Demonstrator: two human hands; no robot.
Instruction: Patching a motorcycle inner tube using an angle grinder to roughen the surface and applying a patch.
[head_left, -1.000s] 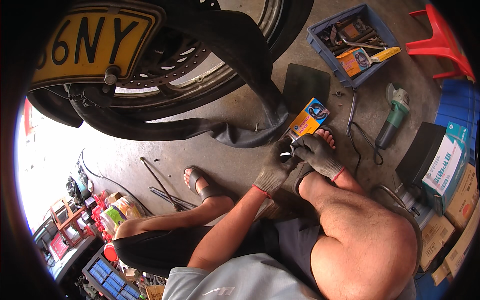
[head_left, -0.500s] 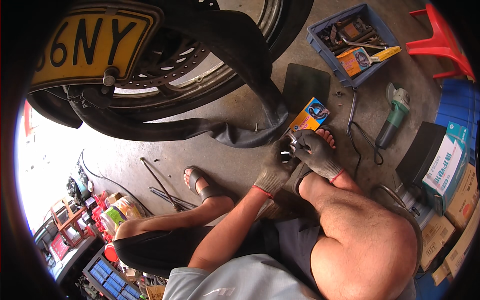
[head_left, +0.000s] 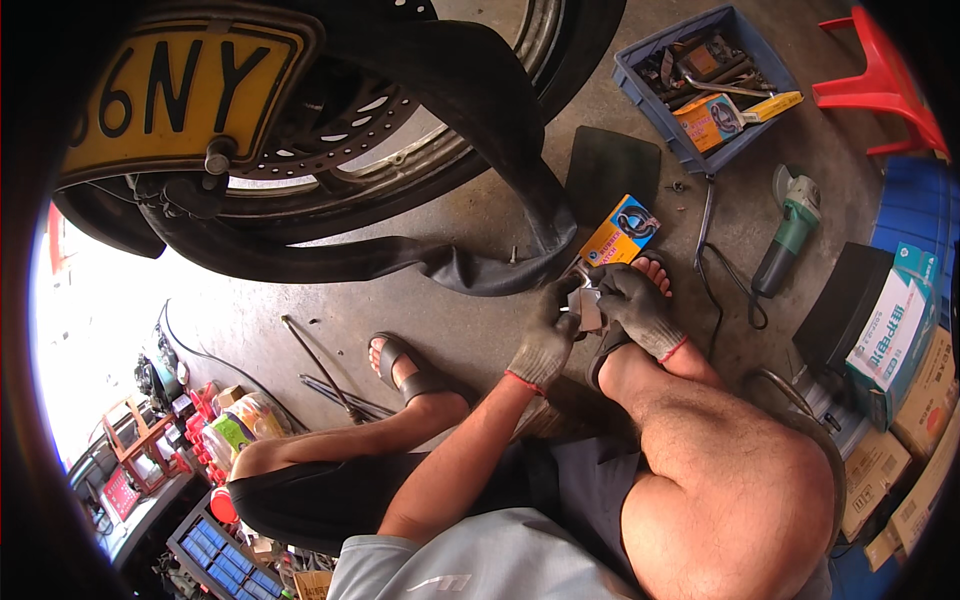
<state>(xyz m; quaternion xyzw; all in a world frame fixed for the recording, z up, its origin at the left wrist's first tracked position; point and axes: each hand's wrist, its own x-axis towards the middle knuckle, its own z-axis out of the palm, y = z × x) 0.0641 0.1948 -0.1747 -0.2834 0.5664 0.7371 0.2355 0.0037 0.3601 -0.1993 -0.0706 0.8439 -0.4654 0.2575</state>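
My left hand (head_left: 549, 330) and my right hand (head_left: 635, 305), both in grey gloves, pinch a small silvery and pinkish piece (head_left: 589, 310) between their fingers, too small to name surely. Just beyond my fingers an orange and blue box (head_left: 620, 232) lies by my right foot. A limp black inner tube (head_left: 480, 270) hangs from the motorcycle wheel (head_left: 520, 60) and lies just above my hands, partly on the floor. A dark green flat pad (head_left: 612, 170) lies behind the box.
A blue crate of tools (head_left: 640, 90) stands at top right, near a red plastic chair (head_left: 880, 90). An angle grinder (head_left: 785, 240) with a cord, cartons (head_left: 870, 480) at right, metal bars (head_left: 315, 355) on the floor, and cluttered goods (head_left: 230, 430) at lower left surround me.
My fingers have shifted slightly around the small piece, and more of its pale, pinkish flat surface now shows between my hands. The surroundings are unchanged.
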